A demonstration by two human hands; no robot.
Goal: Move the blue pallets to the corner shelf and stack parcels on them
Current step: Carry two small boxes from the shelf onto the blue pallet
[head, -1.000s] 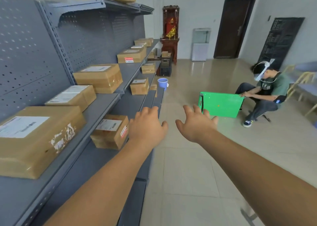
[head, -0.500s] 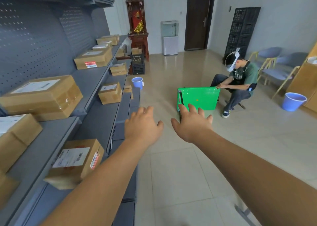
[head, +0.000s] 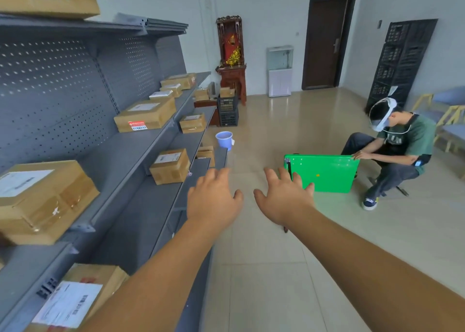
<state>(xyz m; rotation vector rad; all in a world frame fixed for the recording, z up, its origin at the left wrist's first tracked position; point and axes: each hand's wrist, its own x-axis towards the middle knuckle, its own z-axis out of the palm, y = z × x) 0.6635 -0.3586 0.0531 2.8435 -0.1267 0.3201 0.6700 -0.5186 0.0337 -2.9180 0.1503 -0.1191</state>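
Both arms are reaching out in front of the person. The left hand (head: 214,202) is hovering over the edge of the grey shelf (head: 130,221), fingers spread wide and holding nothing. The right hand (head: 284,202) is hanging just beside it over the tiled floor (head: 264,281), also spread wide and holding nothing. The 2 hands are near each other, not touching.

Closest on the left, a labelled parcel (head: 75,299) is sitting on the lowest tier, and a big parcel (head: 42,200) is resting on the tier above it. Farther along, a small parcel (head: 169,166) is sitting on the lower tier and a flat parcel (head: 146,116) with a red sticker is lying on the upper one, with more boxes trailing toward the far end.

Beyond the hands, a blue bucket (head: 224,139) is standing on the floor beside the shelf's edge. To the right, a seated person (head: 402,145) is holding a green board (head: 324,173) upright on the floor. A dark door (head: 327,42) is standing shut in the far wall.
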